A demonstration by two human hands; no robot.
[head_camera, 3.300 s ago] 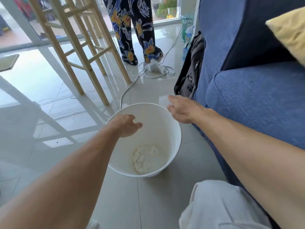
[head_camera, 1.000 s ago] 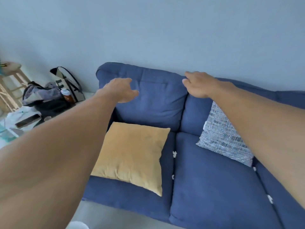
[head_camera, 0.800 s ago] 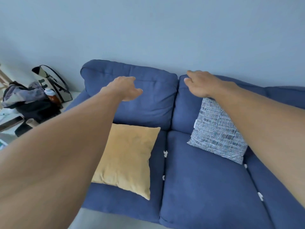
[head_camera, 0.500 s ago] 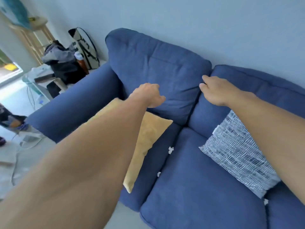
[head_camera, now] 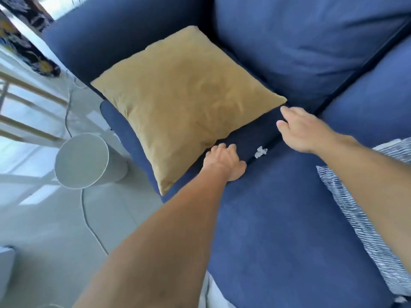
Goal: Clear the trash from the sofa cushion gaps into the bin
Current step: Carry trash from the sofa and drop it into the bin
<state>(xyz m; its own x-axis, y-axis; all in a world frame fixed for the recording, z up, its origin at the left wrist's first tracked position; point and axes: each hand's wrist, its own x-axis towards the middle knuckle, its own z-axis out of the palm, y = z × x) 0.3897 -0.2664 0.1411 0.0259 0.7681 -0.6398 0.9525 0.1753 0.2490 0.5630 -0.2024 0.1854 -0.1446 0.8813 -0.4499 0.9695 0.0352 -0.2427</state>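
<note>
Mid-frame, a scrap [head_camera: 260,151] waits unpicked in the cushion gap [head_camera: 273,143] between the spread right hand [head_camera: 300,131] and the curled left hand [head_camera: 224,162], whose hold cannot be told.

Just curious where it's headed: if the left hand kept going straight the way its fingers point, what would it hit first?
Probably the pillow: the left hand lies on the sofa, fingertips close to its lower edge. The paper scrap sits to the right, outside that line.
</note>
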